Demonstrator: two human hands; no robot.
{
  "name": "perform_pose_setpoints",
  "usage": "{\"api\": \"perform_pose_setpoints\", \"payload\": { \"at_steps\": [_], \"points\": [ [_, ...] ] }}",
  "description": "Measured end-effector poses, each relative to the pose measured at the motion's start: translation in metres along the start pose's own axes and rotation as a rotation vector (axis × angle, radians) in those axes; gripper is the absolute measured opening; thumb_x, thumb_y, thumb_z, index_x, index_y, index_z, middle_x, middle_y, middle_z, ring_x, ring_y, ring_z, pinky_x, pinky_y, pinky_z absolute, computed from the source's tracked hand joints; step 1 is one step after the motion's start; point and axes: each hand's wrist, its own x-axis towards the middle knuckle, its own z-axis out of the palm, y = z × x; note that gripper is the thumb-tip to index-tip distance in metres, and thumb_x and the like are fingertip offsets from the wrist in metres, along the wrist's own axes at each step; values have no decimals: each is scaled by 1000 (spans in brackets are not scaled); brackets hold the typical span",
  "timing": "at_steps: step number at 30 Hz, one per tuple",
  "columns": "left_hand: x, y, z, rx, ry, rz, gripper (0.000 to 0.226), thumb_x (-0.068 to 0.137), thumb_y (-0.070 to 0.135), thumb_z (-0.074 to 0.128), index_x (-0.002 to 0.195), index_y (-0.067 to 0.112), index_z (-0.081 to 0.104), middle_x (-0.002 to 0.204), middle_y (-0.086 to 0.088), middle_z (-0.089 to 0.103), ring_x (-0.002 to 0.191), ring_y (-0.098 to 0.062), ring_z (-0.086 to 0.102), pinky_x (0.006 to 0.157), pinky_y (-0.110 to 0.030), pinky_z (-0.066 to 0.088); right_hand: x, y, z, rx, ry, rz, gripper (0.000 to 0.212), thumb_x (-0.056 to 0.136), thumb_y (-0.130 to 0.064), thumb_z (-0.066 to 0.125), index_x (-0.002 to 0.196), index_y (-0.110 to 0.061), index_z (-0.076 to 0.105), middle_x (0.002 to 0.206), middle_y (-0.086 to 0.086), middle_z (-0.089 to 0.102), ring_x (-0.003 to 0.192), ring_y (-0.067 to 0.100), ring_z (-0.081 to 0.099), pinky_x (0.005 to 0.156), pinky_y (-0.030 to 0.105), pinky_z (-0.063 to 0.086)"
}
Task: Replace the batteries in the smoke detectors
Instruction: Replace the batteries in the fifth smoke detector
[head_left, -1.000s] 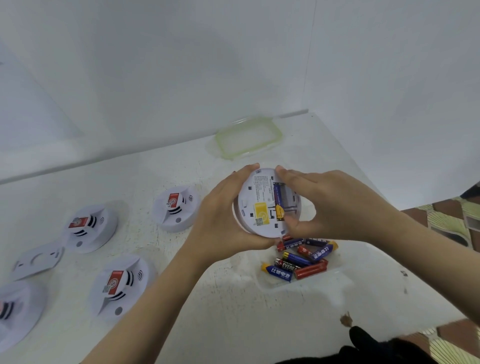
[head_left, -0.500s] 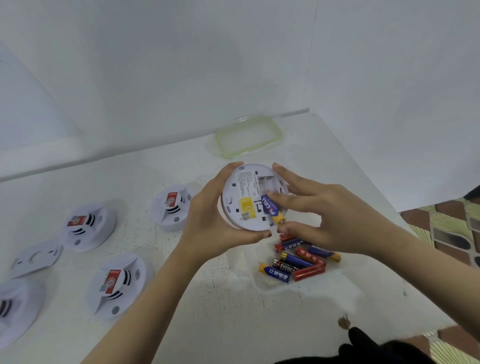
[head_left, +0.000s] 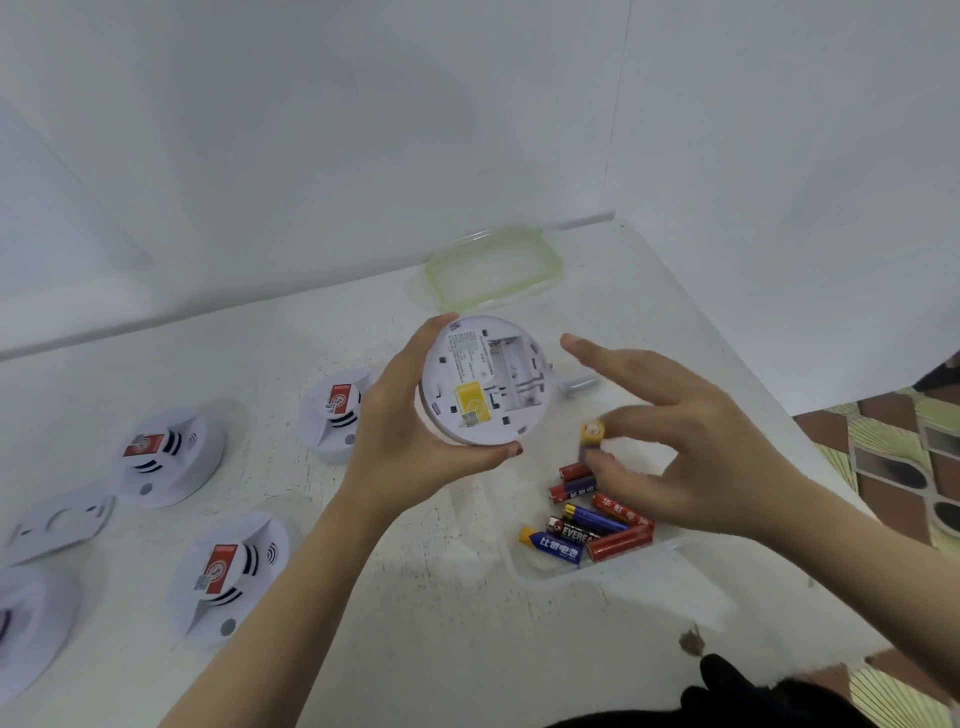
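My left hand (head_left: 402, 441) grips a round white smoke detector (head_left: 485, 382), back side up, above the table. Its battery bay shows bare, beside a yellow label. My right hand (head_left: 691, 441) is just to the right of the detector and pinches a yellow-tipped battery (head_left: 591, 434) between thumb and forefinger, over the clear battery box (head_left: 649, 564). Several red and blue batteries (head_left: 592, 525) lie in that box.
Several more white smoke detectors lie face up at the left: one (head_left: 335, 413), another (head_left: 166, 454), a third (head_left: 228, 571), and one (head_left: 26, 623) at the frame edge. A white mounting plate (head_left: 57, 522) lies nearby. The green-rimmed lid (head_left: 493, 267) rests by the back wall. The table's right edge is close.
My right hand has pulled the battery out of the detector's bay and moved it right and down over the box. The bay now shows no battery. The left hand kept its hold.
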Motion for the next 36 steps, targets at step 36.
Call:
{"api": "perform_pose_setpoints", "payload": {
  "at_steps": [36],
  "points": [
    [32,-53,-1,-183,130,-55,95,56,32,86,133,18,31,130,15,41,124,-5,45,100,-23,44,112,65,39,-156,-625,531,9,80,-15,64,88,-17,65,95,-3,62,88,14,56,74,25,44]
  ]
}}
